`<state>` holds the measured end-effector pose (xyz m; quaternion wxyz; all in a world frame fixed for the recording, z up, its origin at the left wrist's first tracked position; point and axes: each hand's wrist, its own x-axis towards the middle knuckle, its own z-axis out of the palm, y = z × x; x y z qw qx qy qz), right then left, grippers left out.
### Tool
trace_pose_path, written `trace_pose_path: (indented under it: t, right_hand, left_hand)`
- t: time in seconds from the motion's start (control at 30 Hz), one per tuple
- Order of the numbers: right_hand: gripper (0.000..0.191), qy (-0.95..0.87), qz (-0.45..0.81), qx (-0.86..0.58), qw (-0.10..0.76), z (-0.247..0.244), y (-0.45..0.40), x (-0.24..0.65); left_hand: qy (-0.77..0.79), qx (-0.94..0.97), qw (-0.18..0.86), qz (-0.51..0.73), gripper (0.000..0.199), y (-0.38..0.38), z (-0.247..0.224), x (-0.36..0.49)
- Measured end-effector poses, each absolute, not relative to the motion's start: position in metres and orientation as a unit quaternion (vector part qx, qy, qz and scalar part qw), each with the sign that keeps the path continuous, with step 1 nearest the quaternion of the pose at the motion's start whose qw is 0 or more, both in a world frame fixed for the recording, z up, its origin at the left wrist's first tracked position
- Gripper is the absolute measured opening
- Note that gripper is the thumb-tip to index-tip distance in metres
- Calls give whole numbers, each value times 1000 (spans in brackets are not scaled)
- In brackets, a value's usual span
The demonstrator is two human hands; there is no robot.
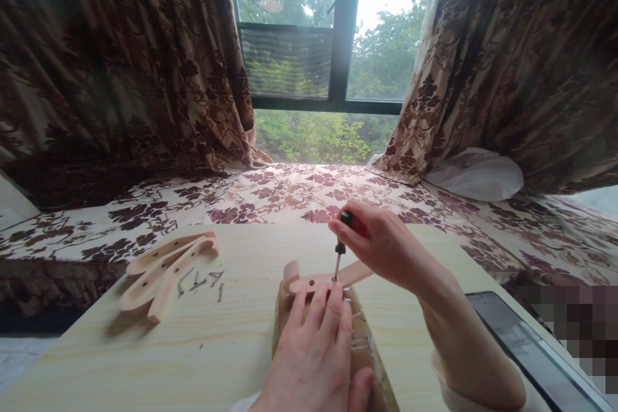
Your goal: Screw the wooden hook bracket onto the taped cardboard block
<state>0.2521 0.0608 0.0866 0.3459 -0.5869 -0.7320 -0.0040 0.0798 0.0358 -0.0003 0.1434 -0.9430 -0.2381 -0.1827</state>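
Observation:
My right hand (389,244) is closed around the dark handle of a screwdriver (340,247), held nearly upright. Its metal tip meets a screw at a hole in a pale curved wooden piece (300,284). My left hand (313,347) lies flat, fingers stretched out, with the fingertips against the near edge of that piece. Beneath the hand and the wood is a brown block wrapped in clear tape (369,347). Part of the wooden piece is hidden behind my right hand.
Similar curved wooden pieces with holes (167,270) lie stacked on the table's left, beside several loose screws (200,282). A dark-screened device (516,341) rests at the right edge. Behind the table (145,367) are a floral-covered ledge (299,193), curtains and a window.

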Motion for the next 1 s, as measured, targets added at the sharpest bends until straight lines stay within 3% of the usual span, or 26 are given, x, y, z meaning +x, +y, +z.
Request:
trace_pose_path:
  t: [0.17, 0.37, 0.6, 0.8, 1.0]
  right_hand:
    - [14, -787, 48, -512, 340, 87, 56, 251]
    - [26, -722, -9, -604, 337, 86, 62, 253]
    - [14, -788, 67, -513, 334, 90, 53, 253]
    - [23, -731, 15, -590, 344, 87, 61, 254]
    - [11, -785, 101, -500, 352, 89, 56, 257]
  left_hand:
    - [-263, -929, 152, -212, 61, 36, -16, 85]
    - [-276, -926, 142, -213, 62, 37, -26, 87]
    - [-274, -925, 144, -219, 64, 36, -25, 87]
    - [-272, -922, 154, -228, 62, 37, -28, 89]
    - [-274, -919, 154, -239, 62, 36, -24, 88]
